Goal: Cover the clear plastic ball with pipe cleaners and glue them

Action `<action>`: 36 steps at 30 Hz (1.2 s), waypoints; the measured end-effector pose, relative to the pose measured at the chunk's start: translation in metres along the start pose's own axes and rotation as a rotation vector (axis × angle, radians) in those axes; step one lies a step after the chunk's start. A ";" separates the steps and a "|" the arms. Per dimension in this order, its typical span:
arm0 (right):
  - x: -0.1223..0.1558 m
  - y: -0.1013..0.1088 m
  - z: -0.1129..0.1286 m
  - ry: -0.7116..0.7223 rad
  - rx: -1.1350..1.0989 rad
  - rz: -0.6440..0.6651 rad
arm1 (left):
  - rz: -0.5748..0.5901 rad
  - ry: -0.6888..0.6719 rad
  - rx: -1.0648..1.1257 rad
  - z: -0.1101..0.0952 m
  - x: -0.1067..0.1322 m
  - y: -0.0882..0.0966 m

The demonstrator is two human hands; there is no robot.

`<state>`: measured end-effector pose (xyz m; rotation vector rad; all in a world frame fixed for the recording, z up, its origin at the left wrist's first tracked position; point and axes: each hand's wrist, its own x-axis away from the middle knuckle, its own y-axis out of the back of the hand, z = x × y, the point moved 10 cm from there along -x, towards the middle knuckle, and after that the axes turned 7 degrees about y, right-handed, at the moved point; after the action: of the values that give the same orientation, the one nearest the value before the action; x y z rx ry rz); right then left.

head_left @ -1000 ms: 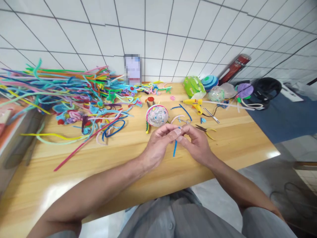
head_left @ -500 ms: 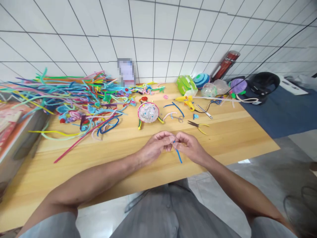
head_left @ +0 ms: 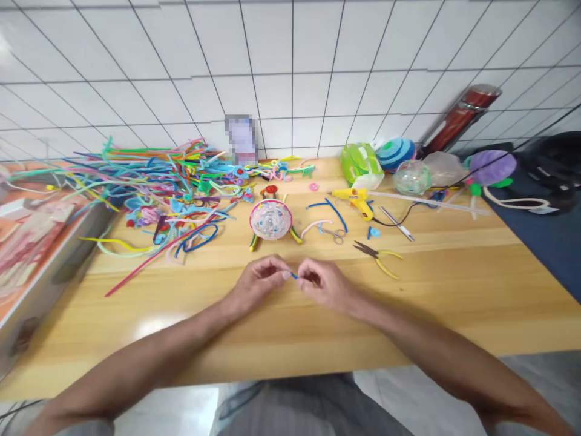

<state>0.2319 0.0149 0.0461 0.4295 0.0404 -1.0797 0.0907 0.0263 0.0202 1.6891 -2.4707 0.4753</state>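
Note:
Over the front half of the wooden table, my left hand (head_left: 265, 280) and my right hand (head_left: 323, 282) pinch a blue pipe cleaner (head_left: 294, 275) between them. Only a short bit of it shows in the gap between my fingertips; the rest is hidden by the hands. Just beyond them stands a turtle-like craft (head_left: 271, 219) with a clear, pink-rimmed dome, a red head and yellow-green legs. To its right lie small scissors (head_left: 334, 234), a pink pipe cleaner piece (head_left: 313, 225) and another blue pipe cleaner (head_left: 336, 216). Pliers with yellow handles (head_left: 377, 257) rest right of my right hand.
A big heap of coloured pipe cleaners (head_left: 167, 175) covers the back left. At the back right are a yellow glue gun (head_left: 356, 200) with its cord, a green packet (head_left: 362, 165), a pen (head_left: 397, 224), a clear ball (head_left: 412, 177) and a red flask (head_left: 463, 121).
Both hands have shifted left across the table with the blue pipe cleaner and drawn slightly apart. Its hanging tail, visible before below the fingers, no longer shows. The head view has shifted too.

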 end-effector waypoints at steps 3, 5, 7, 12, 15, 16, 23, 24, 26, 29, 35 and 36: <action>0.017 -0.001 0.011 0.160 0.109 -0.035 | 0.032 -0.103 -0.142 -0.002 0.013 -0.004; 0.025 -0.002 0.019 0.246 0.153 -0.044 | 0.051 -0.152 -0.187 -0.005 0.021 -0.008; 0.028 -0.002 0.024 0.297 0.166 -0.052 | 0.056 -0.156 -0.196 -0.004 0.025 -0.010; 0.026 0.005 0.025 0.308 0.225 -0.114 | 0.046 -0.019 -0.049 0.015 0.018 -0.011; 0.022 0.000 0.026 0.319 0.280 -0.107 | 0.063 0.024 -0.051 0.019 0.010 -0.010; 0.021 -0.004 0.027 0.335 0.279 -0.104 | 0.044 0.030 -0.047 0.018 0.007 -0.006; 0.012 -0.002 0.028 0.255 0.369 -0.114 | 0.017 0.022 0.088 0.009 0.002 -0.002; 0.016 0.005 0.028 0.240 0.437 -0.088 | 0.028 0.008 0.111 0.007 0.004 -0.004; 0.032 0.036 0.029 0.201 0.688 -0.135 | 0.058 0.010 0.183 0.005 0.008 -0.009; 0.072 0.103 0.016 0.009 1.100 -0.292 | 0.098 0.092 0.264 0.010 0.012 -0.020; 0.121 0.159 -0.035 -0.222 1.379 -0.262 | 0.108 0.192 0.251 0.017 0.016 -0.031; 0.121 0.158 -0.038 -0.219 1.383 -0.244 | 0.108 0.207 0.250 0.018 0.016 -0.031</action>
<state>0.4322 -0.0114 0.0327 1.5597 -0.9164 -1.2678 0.1143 -0.0041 0.0132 1.4988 -2.4405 0.9561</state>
